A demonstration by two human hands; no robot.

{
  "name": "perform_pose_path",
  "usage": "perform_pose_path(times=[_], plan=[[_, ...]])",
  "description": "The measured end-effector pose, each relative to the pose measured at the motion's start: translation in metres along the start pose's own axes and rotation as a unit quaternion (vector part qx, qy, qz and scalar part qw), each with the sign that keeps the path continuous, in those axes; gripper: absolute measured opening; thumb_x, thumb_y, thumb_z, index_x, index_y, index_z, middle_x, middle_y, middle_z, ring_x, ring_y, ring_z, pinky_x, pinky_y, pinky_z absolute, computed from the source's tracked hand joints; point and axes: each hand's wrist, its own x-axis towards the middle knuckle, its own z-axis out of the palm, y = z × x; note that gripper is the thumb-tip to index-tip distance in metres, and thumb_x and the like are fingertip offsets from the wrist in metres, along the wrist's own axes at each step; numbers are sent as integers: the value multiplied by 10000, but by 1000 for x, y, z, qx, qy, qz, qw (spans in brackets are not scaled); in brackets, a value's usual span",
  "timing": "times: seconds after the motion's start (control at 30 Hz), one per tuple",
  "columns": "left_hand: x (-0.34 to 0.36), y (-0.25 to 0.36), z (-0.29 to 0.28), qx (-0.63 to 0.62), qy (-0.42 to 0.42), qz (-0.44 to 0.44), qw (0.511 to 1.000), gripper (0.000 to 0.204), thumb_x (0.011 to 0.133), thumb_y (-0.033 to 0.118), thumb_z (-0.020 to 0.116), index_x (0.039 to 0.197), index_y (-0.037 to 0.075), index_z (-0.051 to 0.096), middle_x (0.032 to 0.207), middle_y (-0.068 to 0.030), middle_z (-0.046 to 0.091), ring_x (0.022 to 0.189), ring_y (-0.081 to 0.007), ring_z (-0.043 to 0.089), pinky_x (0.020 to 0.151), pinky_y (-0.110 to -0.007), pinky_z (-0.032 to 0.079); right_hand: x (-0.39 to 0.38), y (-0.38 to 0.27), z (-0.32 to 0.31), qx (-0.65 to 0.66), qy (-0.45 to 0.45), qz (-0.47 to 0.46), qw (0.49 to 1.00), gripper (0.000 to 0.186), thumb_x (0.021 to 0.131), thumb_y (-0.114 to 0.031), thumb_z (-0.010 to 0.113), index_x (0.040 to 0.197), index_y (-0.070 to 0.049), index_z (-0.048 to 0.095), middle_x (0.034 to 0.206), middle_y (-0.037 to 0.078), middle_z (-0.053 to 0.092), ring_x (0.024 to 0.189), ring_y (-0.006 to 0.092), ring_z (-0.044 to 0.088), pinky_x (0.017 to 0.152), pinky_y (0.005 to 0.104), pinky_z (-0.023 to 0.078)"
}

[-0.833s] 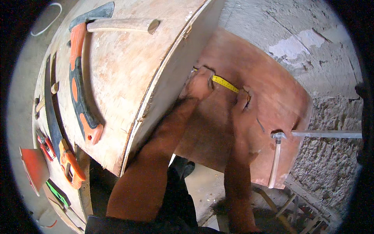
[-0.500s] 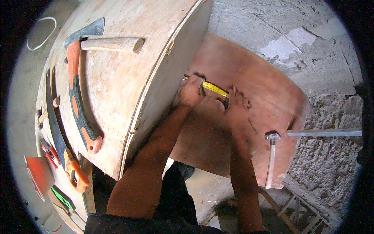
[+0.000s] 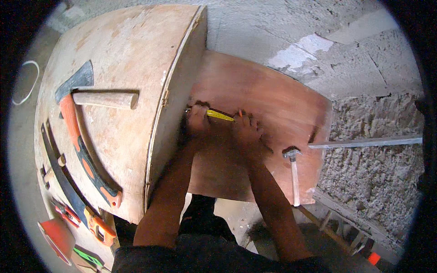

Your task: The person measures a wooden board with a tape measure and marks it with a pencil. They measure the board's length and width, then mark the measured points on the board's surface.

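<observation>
On the reddish board: yellow tape measure (image 3: 220, 115) lies stretched flat on the plywood sheet (image 3: 273, 104), just right of the desk's edge.
Left hand (image 3: 198, 122): grip closed over the tape's left end, pinning it to the sheet beside the desk (image 3: 118, 59) side wall.
Right hand (image 3: 246, 132): fingers curled down on the tape's right end; a small orange tip shows at the fingertips, likely a pencil, too small to confirm.
Tape vs grip: runs straight between both hands, touching each; only the middle stretch shows.
Doing it well (judgement): keep the tape taut and flat, left end hard against the reference edge, no sag or skew; mark right at the blade edge, pressing with the fingertips so it can't slide.
Nearby on sheet: claw hammer (image 3: 293, 170) lying near the right hand, apart from it.
Beyond: metal strip (image 3: 364, 142) against the rough wall.
On desk top: axe (image 3: 84, 136) with orange-black handle, wooden mallet handle (image 3: 105, 99) across it, handsaw (image 3: 63, 182), all well apart from the hands.
</observation>
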Motion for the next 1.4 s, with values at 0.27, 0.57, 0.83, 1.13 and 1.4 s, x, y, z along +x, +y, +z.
perform_pose_path(times=[0.27, 0.57, 0.83, 1.13, 1.4], plan=[[-11, -14, 15, -20, 11, -14, 1000, 290, 946, 153, 563, 1185, 28, 672, 1035, -252, 644, 1008, -456, 635, 883, -499, 531, 31, -5, -44, 17, -133, -6, 991, 498, 976, -315, 541, 1447, -153, 556, 1552, 91, 492, 1435, 332, 456, 1109, 628, 390], [22, 39, -41, -72, -44, -26, 996, 420, 1003, 184, 527, 1384, 14, 574, 1272, -286, 618, 1212, -460, 581, 1057, -502, 464, 25, -5, -50, 89, -112, 37, 989, 577, 909, -369, 626, 1431, -130, 567, 1448, 126, 586, 1316, 333, 573, 1083, 508, 471], [-86, 219, -80, -203, -135, -306, 920, 413, 1050, 245, 536, 1383, 2, 538, 1335, -186, 596, 1252, -347, 548, 1120, -448, 409, -76, 51, -80, 323, -186, 162, 914, 351, 969, -317, 609, 1143, -44, 745, 981, 189, 753, 888, 353, 718, 813, 461, 557], [-189, 312, -36, -245, -416, -324, 813, 436, 1048, 397, 538, 1299, 62, 661, 1279, -185, 681, 1223, -344, 613, 1057, -456, 467, -246, 138, -75, 441, -194, 114, 869, 312, 1001, -239, 569, 1177, -20, 704, 1059, 250, 716, 983, 377, 710, 896, 451, 554], [-165, 327, -53, -107, -279, -242, 923, 356, 1008, 346, 574, 1227, 97, 702, 1223, -187, 693, 1182, -385, 619, 1045, -505, 465, -159, 242, -104, 245, -166, 29, 955, 218, 968, -214, 566, 1003, -52, 709, 983, 232, 711, 893, 412, 703, 813, 505, 554]])
